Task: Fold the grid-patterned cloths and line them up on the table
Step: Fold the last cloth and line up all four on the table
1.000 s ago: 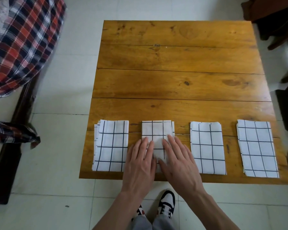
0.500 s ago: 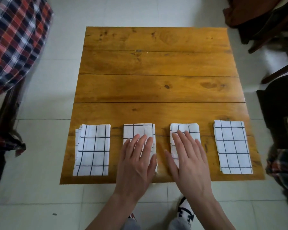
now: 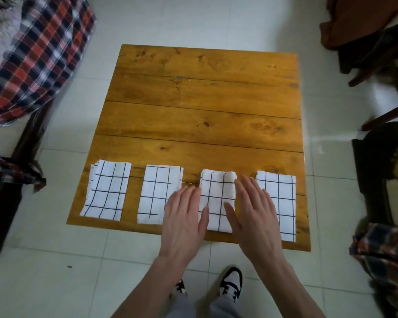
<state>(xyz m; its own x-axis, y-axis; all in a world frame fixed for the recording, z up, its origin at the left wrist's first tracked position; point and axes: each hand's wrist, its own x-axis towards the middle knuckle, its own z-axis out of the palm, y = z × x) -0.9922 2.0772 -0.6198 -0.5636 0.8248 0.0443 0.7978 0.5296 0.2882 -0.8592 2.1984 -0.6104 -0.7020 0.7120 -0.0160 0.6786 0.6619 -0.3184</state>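
Cloths in the grid pattern are the whole business, and the third cloth (image 3: 217, 200) — counting from the left — lies framed between the two hands, its long edges just beside the fingers on either side. Half a second ago the left hand (image 3: 184, 216) lay flat on the second cloth (image 3: 157, 193) and the right hand (image 3: 254, 214) on the third; now both have slid toward 3 o'clock, the left covering the second cloth's near right corner, the right reaching over the gap toward the fourth cloth (image 3: 282, 203). Both hands' fingers are straight and slightly apart, gripping nothing. That shift suggests the second piece is judged settled and the third is being squared up. Outward at 9 o'clock sits the first cloth (image 3: 107, 191), its layers a little fanned at the left edge. All four lie in a row along the near edge of the tabletop (image 3: 205, 99) — folding looks done, only alignment remains.
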